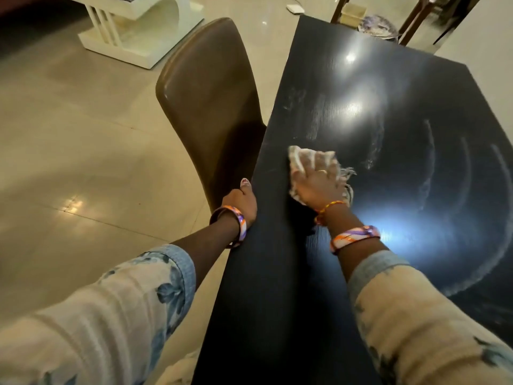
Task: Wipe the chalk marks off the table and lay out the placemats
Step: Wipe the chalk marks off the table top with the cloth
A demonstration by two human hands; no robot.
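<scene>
**Cloth pressed on the chalk-smeared desk**

Head view: the right hand [319, 187] lies flat with fingers spread on a pale fringed cloth [302, 158], pressing it to the dark desk [277, 301] near its left edge. White chalk marks [427, 162] arc across the surface to the right, apart from the cloth. The left hand [241, 204] grips the desk's left edge, thumb on top, beside a brown leather chair [208, 87].

Glossy beige tile floor [83, 129] w/ glare, brown chair [205, 87], white stand [138, 23].
</scene>
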